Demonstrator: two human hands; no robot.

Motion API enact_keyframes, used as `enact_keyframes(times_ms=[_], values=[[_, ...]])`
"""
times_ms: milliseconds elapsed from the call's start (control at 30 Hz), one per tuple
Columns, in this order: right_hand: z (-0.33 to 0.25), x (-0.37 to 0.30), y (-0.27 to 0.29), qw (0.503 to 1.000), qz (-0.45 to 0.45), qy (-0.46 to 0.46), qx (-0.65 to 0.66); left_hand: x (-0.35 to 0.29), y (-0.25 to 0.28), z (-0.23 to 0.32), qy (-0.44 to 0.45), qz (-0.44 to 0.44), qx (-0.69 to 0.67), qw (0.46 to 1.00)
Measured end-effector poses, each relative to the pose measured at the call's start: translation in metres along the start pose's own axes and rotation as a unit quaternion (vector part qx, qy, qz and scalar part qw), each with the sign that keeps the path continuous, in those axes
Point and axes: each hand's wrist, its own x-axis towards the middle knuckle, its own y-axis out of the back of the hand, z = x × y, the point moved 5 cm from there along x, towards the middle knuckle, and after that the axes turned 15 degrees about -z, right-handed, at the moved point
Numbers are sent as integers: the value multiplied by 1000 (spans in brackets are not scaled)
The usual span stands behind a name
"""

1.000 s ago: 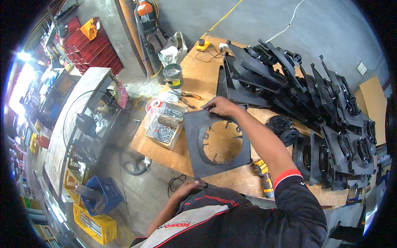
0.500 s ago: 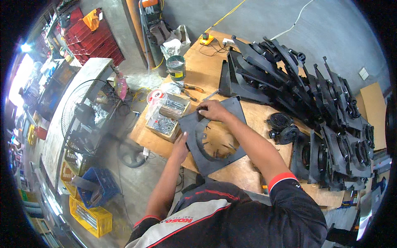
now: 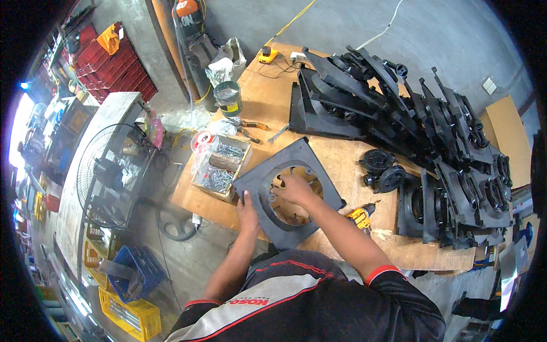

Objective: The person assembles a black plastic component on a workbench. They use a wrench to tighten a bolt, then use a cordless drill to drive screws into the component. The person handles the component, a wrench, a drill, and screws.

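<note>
A square black fan shroud [image 3: 259, 183] with a large round opening lies tilted over the near edge of the wooden table. My left hand [image 3: 247, 215] grips its left edge, thumb on top. At the opening, the bent fingers of my right hand [image 3: 293, 190] close on the inner rim; the fingertips are partly hidden. Wood-coloured tabletop shows through the hole. Just right of the shroud lies a yellow and black cordless drill [image 3: 360, 218]. Beyond its left corner stands a wooden box [image 3: 241, 162] holding loose screws [image 3: 217, 179].
Stacked black shrouds [image 3: 342, 111] crowd the table's right and far sides, with two round black fan motors [image 3: 379, 162] before them. Orange-handled pliers [image 3: 254, 125], a green bucket [image 3: 229, 102] and a yellow charger [image 3: 268, 55] stand farther back. A floor fan [image 3: 108, 171] is at left.
My right hand has moved from the shroud's far edge to the rim of its opening. The shroud has turned and shifted slightly, and the drill has come into full view.
</note>
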Motion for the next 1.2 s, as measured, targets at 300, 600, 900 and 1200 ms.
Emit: enact_keyframes(times_ms=[300,600,900,1200], values=[[-8,24,-10,986,-128,79,-73,-15,-5,17,-5,27,83,996],[3,43,-27,962,-157,130,-182,-11,4,10,19,55,132,990],[9,1,1,989,-128,73,-3,16,25,-20,-23,4,79,997],[53,-94,-31,679,-116,-44,724,6,13,-6,-10,-16,82,996]])
